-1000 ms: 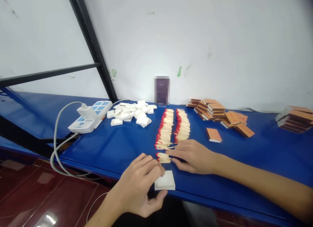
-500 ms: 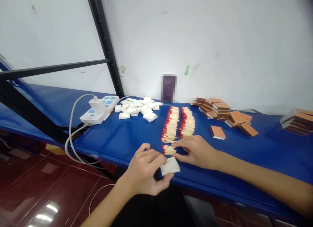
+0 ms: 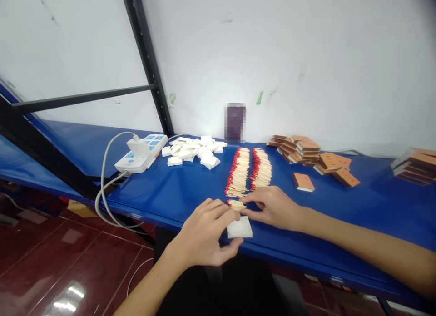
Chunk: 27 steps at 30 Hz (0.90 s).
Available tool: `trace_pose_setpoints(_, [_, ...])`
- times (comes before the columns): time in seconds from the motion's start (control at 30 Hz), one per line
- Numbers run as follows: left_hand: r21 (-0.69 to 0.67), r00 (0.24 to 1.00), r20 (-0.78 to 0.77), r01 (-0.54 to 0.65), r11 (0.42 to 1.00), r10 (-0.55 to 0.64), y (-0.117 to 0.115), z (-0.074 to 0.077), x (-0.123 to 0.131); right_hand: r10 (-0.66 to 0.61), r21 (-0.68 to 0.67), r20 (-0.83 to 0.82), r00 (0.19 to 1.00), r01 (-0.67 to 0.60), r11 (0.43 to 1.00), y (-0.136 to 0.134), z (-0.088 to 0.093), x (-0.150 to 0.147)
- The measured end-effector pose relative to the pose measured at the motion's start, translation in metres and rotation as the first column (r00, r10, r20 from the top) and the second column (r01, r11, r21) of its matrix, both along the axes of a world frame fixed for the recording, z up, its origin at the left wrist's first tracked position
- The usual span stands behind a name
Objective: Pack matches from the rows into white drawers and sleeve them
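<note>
Between the thumb and fingers of my left hand is a white matchbox tray, held at the front edge of the blue shelf. My right hand pinches the plain ends of a small bundle of matches, red heads to the left, just beyond the tray. Behind the bundle lie two long rows of red-headed matches, a left row and a right row.
White matchbox trays lie in a heap at the back left, by a power strip with cables. Orange matchbox sleeves are piled at the back right. One sleeve lies apart. A black shelf post rises at left.
My left fingers have moved forward over the tray toward the match bundle. The right thumb and fingers have drawn closer together, and the bundle looks narrower.
</note>
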State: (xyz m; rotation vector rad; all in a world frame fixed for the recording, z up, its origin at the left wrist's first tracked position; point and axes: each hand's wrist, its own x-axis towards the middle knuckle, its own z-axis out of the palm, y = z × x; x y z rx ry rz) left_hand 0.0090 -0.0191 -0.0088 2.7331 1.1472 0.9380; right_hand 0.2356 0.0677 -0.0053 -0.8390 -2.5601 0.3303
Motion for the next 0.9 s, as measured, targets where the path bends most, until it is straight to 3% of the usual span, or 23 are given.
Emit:
trace_pose_setpoints(0.2, [-0.038, 0.998, -0.010, -0.061, 0.997, 0.061, -0.0014, 0.0055, 0.0039, 0.037, 0.005, 0.027, 0.999, -0.037, 0.999, 0.0004, -0.0004, 0.0019])
trace_pose_setpoints(0.53, [0.058, 0.999, 0.015, -0.029, 0.998, 0.028, -0.0002, 0.0024, 0.0033, 0.022, -0.014, 0.082, 0.996, -0.021, 1.000, 0.0007, 0.0042, 0.0016])
trace_pose_setpoints(0.77, [0.120, 1.000, 0.014, -0.002, 0.993, 0.000, 0.0006, 0.0021, 0.0045, 0.029, 0.007, 0.003, 1.000, -0.029, 1.000, 0.0034, -0.0011, 0.0034])
trace_pose_setpoints(0.9, [0.090, 1.000, 0.028, -0.006, 0.996, 0.003, 0.0003, 0.0035, 0.0040, 0.055, -0.015, -0.033, 0.998, -0.056, 0.998, 0.0035, -0.0011, 0.0042])
